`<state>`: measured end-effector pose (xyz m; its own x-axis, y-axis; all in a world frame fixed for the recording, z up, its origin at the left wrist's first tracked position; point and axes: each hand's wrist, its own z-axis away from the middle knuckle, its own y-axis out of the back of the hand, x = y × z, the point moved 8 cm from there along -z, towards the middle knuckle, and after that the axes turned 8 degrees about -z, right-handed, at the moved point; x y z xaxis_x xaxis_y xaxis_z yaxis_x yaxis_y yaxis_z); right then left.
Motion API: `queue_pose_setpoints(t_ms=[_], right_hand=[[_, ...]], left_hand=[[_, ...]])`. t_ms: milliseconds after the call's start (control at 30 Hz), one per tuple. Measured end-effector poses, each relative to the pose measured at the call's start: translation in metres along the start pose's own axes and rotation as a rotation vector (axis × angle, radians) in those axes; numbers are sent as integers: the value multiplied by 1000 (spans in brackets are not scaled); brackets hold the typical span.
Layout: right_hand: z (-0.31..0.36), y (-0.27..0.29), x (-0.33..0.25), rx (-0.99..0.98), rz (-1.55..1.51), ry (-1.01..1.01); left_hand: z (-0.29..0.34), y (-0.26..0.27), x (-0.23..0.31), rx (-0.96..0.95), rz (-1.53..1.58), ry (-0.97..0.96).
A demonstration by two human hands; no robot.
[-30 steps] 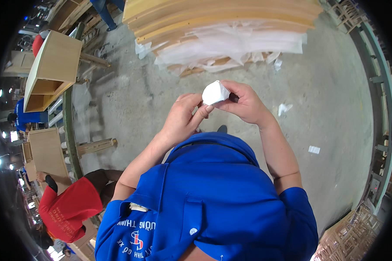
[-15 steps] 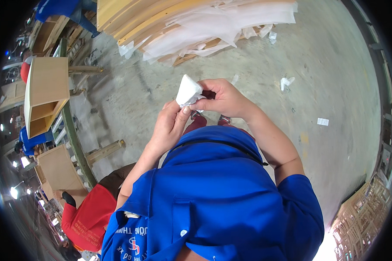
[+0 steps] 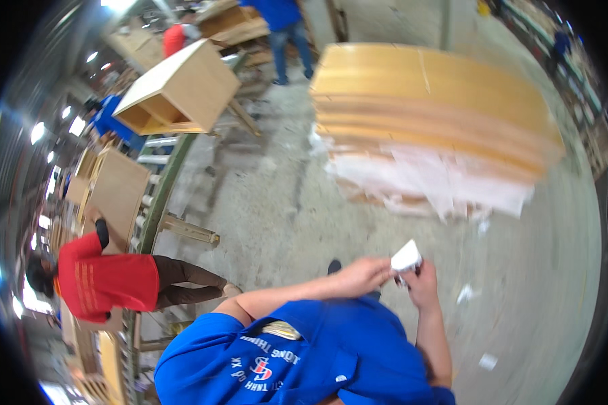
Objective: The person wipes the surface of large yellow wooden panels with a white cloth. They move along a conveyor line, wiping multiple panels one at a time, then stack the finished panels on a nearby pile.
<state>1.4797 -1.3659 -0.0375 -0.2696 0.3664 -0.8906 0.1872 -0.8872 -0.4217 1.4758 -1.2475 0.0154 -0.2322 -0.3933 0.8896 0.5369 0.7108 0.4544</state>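
A small white folded piece (image 3: 405,257), pointed at the top, is held in front of my body; I cannot tell whether it is paper or cloth. My right hand (image 3: 423,284) grips it from the right, with something dark showing beside its fingers. On the other side my left hand (image 3: 366,275) has its fingers bent and pressed against the piece's edge. Both hands are a little blurred, so the fingertips do not show clearly.
Ahead stands a big stack of wooden panels (image 3: 439,81) with white sheeting (image 3: 425,177) hanging from it. A green roller conveyor (image 3: 165,196) carries wooden cabinets (image 3: 182,88) on the left. A person in red (image 3: 108,273) works beside it. Paper scraps (image 3: 488,362) lie on the floor.
The view has swung up and leftward, so the panel stack and the person in red show more fully. In the picture, both hands and the white piece now sit lower and farther right.
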Motion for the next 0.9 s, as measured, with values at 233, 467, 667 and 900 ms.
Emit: queue_pose_setpoints(t_ms=[233,467,667,900], right_hand=[[19,19,13,-104,-101,22],[117,95,88,12,621,-253],[123,75,39,-127,908,31],[115,35,15,-300,1044,366]], left_hand=[[6,-2,-2,-6,66,-57],[51,-9,-72,-99,23,224],[45,-18,-87,-133,-65,193],[39,-24,-77,-229,-160,142]])
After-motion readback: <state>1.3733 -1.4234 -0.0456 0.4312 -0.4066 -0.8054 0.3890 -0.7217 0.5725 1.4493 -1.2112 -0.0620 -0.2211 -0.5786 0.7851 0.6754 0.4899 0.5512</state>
